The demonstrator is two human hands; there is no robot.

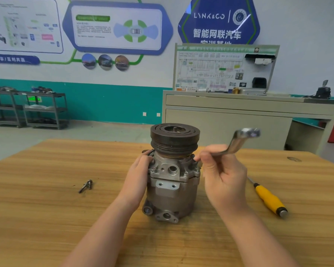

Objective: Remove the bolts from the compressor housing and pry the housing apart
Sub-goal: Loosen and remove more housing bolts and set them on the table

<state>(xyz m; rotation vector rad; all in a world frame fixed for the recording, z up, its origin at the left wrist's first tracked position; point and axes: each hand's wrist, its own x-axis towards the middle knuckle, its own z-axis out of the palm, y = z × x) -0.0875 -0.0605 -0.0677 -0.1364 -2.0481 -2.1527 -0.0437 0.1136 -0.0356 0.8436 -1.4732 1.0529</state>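
Observation:
A grey metal compressor (pixel 172 191) stands upright on the wooden table (pixel 46 218), its dark pulley (pixel 175 138) on top. Bolts (pixel 185 174) sit in the flange below the pulley. My left hand (pixel 139 176) grips the left side of the housing near the flange. My right hand (pixel 223 176) holds a silver offset ring wrench (pixel 239 140) just right of the pulley, its ring end raised and blurred. Two removed bolts (pixel 86 185) lie on the table to the left.
A yellow-handled screwdriver (pixel 269 199) lies on the table to the right. Beyond the table stand a grey bench with a wiring display board (pixel 224 68) and metal shelving (pixel 27 108) at the left wall.

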